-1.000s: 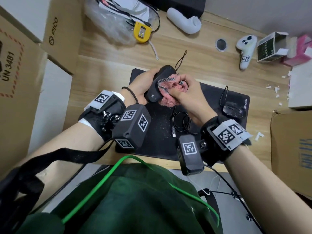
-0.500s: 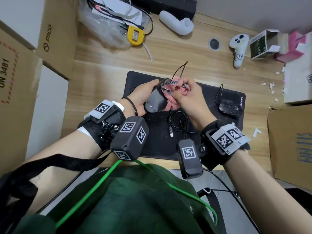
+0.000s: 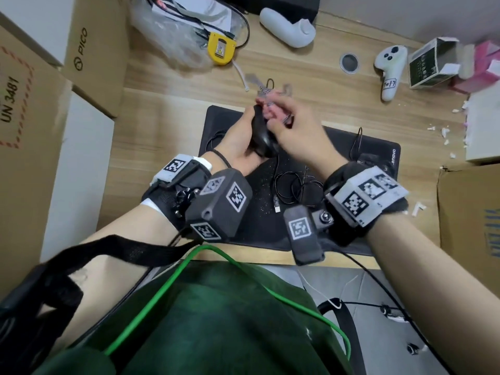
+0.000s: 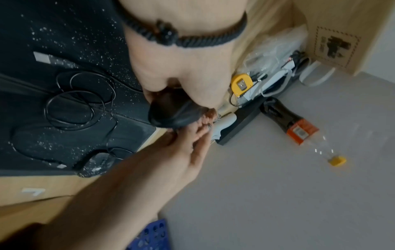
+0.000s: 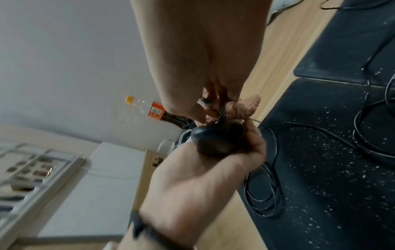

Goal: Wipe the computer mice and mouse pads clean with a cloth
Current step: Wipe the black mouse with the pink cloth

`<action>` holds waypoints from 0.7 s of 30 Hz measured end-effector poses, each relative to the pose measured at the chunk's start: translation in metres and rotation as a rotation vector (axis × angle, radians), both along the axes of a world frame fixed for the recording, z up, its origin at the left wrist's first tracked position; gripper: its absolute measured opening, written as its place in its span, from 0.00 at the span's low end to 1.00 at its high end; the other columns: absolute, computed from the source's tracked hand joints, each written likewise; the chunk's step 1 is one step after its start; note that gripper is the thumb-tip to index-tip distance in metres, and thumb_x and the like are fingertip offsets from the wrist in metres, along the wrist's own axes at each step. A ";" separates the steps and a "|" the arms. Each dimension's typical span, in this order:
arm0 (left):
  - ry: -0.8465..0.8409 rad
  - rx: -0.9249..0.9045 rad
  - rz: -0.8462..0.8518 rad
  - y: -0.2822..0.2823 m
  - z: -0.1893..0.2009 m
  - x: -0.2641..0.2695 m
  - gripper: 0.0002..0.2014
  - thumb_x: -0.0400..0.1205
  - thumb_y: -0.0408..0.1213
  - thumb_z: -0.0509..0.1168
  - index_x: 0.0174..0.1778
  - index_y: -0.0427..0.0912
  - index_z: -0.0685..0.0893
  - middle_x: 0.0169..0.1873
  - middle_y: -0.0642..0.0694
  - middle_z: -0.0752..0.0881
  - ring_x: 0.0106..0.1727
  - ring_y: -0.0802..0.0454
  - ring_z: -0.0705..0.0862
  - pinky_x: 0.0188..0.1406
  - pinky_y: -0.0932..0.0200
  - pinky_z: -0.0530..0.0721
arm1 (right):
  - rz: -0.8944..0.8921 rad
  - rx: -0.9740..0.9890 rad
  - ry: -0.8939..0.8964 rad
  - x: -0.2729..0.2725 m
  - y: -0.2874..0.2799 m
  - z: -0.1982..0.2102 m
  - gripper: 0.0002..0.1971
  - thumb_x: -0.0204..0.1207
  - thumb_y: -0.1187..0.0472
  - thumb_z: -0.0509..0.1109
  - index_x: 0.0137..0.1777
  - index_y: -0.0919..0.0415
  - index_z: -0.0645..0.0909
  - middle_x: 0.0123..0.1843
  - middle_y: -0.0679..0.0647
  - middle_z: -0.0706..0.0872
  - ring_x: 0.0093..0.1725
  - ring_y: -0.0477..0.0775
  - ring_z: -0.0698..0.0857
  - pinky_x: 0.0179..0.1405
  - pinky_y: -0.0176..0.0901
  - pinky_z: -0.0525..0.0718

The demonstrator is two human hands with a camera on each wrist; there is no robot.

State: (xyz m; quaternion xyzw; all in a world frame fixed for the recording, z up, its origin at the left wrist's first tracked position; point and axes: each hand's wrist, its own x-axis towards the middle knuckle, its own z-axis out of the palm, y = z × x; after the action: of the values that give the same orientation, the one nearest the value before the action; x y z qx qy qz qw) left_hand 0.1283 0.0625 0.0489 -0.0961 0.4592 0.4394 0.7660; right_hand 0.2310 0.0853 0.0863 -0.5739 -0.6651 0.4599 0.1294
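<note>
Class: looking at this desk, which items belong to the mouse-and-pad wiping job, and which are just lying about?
Belongs to the job:
held mouse
cloth
second mouse
mouse pad

Just lying about:
yellow tape measure
white controller
bottle
cardboard boxes

mouse above mouse pad, cable on pad
</note>
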 end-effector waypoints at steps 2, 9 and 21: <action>-0.014 -0.061 0.052 0.001 0.000 -0.007 0.23 0.87 0.56 0.50 0.50 0.43 0.84 0.40 0.42 0.89 0.36 0.47 0.89 0.32 0.52 0.90 | 0.087 0.024 -0.079 0.000 -0.010 0.000 0.22 0.78 0.66 0.64 0.73 0.55 0.77 0.71 0.53 0.82 0.69 0.50 0.80 0.72 0.36 0.71; 0.026 -0.073 0.058 0.000 0.009 -0.017 0.23 0.87 0.52 0.51 0.59 0.37 0.83 0.55 0.36 0.87 0.57 0.40 0.86 0.53 0.45 0.87 | 0.127 -0.091 0.267 0.015 -0.024 0.014 0.19 0.74 0.69 0.72 0.64 0.55 0.83 0.63 0.56 0.84 0.52 0.41 0.84 0.51 0.33 0.84; -0.019 0.010 -0.131 -0.006 0.035 -0.008 0.21 0.87 0.46 0.53 0.35 0.39 0.83 0.32 0.42 0.86 0.23 0.48 0.86 0.22 0.61 0.85 | 0.034 -0.085 0.228 0.016 -0.012 0.025 0.13 0.80 0.61 0.70 0.63 0.53 0.82 0.56 0.44 0.86 0.53 0.36 0.84 0.59 0.29 0.79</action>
State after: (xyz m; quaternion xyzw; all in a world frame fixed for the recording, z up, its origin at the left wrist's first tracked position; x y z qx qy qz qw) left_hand 0.1202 0.0566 0.0836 -0.0662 0.4551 0.3896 0.7979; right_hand 0.2474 0.0728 0.1109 -0.5117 -0.6356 0.5519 0.1720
